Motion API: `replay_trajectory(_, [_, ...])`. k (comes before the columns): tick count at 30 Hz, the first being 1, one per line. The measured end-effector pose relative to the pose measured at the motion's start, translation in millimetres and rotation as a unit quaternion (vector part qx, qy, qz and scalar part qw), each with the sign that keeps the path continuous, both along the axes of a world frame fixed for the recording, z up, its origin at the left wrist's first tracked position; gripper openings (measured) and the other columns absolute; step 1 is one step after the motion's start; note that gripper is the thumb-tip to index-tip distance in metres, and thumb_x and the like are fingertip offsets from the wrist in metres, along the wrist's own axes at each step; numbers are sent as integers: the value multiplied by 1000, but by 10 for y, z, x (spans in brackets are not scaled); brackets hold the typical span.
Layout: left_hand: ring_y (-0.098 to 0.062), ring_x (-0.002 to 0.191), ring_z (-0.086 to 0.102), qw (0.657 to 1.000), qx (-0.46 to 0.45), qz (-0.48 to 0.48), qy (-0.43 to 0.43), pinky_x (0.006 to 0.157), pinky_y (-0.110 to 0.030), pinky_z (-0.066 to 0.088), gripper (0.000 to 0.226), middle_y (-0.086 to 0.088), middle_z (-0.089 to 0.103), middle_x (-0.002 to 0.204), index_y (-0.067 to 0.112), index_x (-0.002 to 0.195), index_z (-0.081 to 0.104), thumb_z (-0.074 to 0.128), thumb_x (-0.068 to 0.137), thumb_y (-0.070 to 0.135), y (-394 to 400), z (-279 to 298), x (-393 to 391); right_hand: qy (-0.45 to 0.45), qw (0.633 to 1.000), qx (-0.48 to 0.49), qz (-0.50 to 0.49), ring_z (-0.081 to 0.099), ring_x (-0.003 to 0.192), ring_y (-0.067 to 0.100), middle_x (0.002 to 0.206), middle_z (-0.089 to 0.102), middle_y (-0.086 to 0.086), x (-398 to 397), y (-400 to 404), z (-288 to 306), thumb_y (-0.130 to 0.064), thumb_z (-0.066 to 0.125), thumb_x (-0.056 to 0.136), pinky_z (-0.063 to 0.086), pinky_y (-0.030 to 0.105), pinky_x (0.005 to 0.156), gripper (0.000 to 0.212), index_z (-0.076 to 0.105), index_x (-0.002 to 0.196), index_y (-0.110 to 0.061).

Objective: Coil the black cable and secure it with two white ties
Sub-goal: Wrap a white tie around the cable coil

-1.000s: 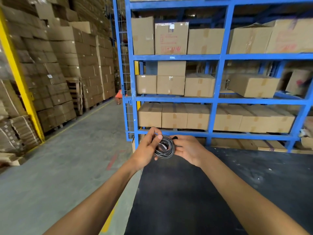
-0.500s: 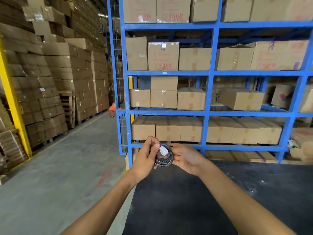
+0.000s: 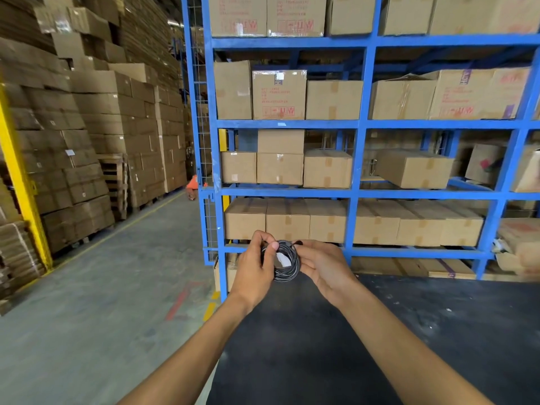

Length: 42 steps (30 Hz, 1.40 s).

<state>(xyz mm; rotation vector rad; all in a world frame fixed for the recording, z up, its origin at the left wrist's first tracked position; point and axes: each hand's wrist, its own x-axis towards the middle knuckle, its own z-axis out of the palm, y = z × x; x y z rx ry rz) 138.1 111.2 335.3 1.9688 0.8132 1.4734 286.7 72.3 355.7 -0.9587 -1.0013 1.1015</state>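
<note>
Both hands up at chest height: left hand [image 3: 253, 268] and right hand [image 3: 323, 266] have fingers closed around the coiled black cable [image 3: 287, 266], a white tie [image 3: 283, 259] showing across its middle. Light, springy stuff I'd say; best pinched across the bundled loops.

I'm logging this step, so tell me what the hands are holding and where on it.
Both hold the coiled black cable: left hand pinches its left rim, thumb by a small white piece; right hand grips its right rim.
</note>
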Motion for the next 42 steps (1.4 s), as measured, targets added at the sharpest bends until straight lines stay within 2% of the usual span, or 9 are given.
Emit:
replay_trajectory(6, [-3, 59, 50, 1000, -1, 17, 0, 58, -17, 41, 14, 8, 56, 69, 11, 94, 50, 45, 101, 22, -24, 27, 1, -50, 993, 43, -93, 76, 89, 22, 93, 80, 8, -63, -29, -50, -4, 66, 91, 60, 30, 79, 12, 76, 92, -10])
replay_trajectory(10, [-1, 60, 50, 1000, 0, 29, 5, 59, -13, 40, 16, 8, 56, 71, 9, 93, 50, 45, 101, 22, -15, 23, -11, -76, 989, 70, -109, 76, 82, 19, 85, 80, 4, -84, -43, -26, 1, 65, 89, 60, 25, 70, 17, 72, 96, -14])
replay_trajectory(13, [0, 60, 50, 999, -4, 35, 14, 58, -11, 39, 17, 9, 55, 71, 10, 93, 51, 45, 101, 24, 1, 26, -28, -142, 975, 118, -123, 76, 76, 13, 83, 79, 4, -83, -75, -21, 4, 63, 88, 57, 19, 62, 22, 72, 93, -15])
replay_trajectory(16, [0, 55, 51, 999, -11, 38, 17, 56, -12, 39, 14, 12, 56, 66, 13, 93, 52, 46, 101, 23, 22, 51, -46, -225, 956, 147, -120, 75, 82, 16, 87, 78, 1, -52, -86, -12, 4, 61, 89, 59, 25, 72, 27, 77, 85, -18])
replay_trajectory(22, [-2, 42, 43, 999, -20, 39, 26, 48, -13, 35, 13, 17, 52, 49, 15, 92, 52, 46, 100, 23, 55, 80, -79, -306, 935, 147, -105, 73, 86, 0, 87, 78, -14, -46, -128, 19, -17, 77, 80, 58, 16, 77, 18, 79, 95, -28])
replay_trajectory(26, [-3, 49, 43, 998, -22, 38, 53, 51, -16, 35, 14, 13, 49, 58, 15, 91, 52, 47, 100, 24, 69, 72, -81, -375, 909, 132, -129, 72, 82, -5, 90, 77, -15, -59, -122, 18, -28, 90, 66, 55, 10, 73, 36, 79, 101, -25])
replay_trajectory(32, [-2, 49, 42, 997, -13, 6, 71, 51, -15, 34, 15, 22, 53, 55, 19, 87, 48, 45, 101, 23, 48, 8, -114, -460, 853, 179, -168, 72, 70, -3, 78, 79, -8, -106, -117, 21, -23, 78, 82, 61, 22, 69, 7, 81, 85, -17])
replay_trajectory(36, [-9, 54, 38, 997, -1, -31, 65, 54, -22, 35, 14, 8, 50, 63, 19, 89, 47, 43, 101, 24, 27, -1, -193, -428, 876, 171, -143, 71, 67, -1, 72, 77, -13, -99, -130, 61, -19, 76, 84, 58, 16, 65, 6, 78, 78, -21])
replay_trajectory(42, [-12, 58, 38, 996, 20, -53, 76, 56, -29, 37, 15, -13, 50, 75, 17, 91, 45, 42, 102, 27, -33, 45, -297, -319, 935, 119, -97, 75, 72, 14, 75, 78, 2, -119, -149, 100, -13, 75, 84, 64, 34, 68, 3, 77, 83, -12])
